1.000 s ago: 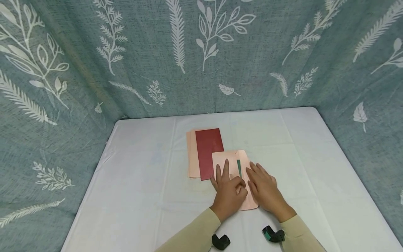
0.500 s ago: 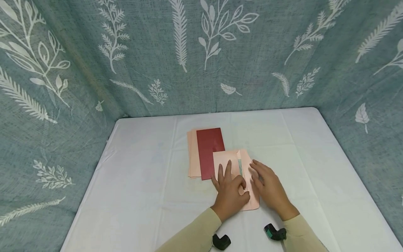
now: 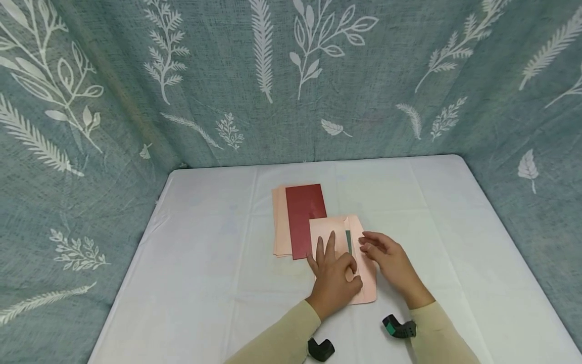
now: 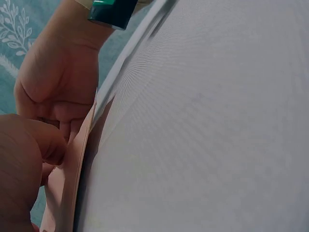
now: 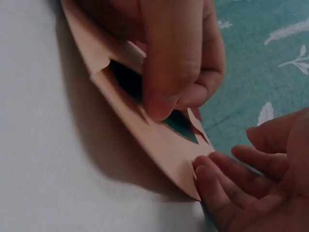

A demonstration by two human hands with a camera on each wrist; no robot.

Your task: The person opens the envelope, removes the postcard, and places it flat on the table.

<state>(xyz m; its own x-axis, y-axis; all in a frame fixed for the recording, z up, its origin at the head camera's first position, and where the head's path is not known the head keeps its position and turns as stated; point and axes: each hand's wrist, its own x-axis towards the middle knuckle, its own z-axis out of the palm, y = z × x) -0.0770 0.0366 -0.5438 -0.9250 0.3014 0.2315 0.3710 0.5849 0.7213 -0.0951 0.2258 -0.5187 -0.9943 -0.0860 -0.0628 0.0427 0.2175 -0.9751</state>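
Observation:
A peach paper envelope (image 3: pixel 369 288) lies before me, with a dark green strip (image 3: pixel 348 239) showing through its long opening. My left hand (image 3: pixel 331 280) is on the envelope, some fingers spread flat over it. Its thumb and index finger curl together at the opening and appear to pinch the paper; the right wrist view shows the thumb tip against the opening's edge. My right hand (image 3: pixel 394 263) is at the envelope's right edge, fingers loosely bent. In the right wrist view its fingertips (image 5: pixel 205 176) touch the paper's corner, while the thumb stands apart.
A dark red card or envelope (image 3: pixel 303 215) lies partly under the peach envelope's upper left. Beneath it are several peach envelopes (image 3: pixel 281 222). White cloth covers the table (image 3: pixel 204 242); a teal leaf-patterned curtain (image 3: pixel 282 131) surrounds its back and sides.
My right hand has lifted from lying flat on the envelope's right part and shifted slightly right, fingers bending more. The left hand holds nearly the same place.

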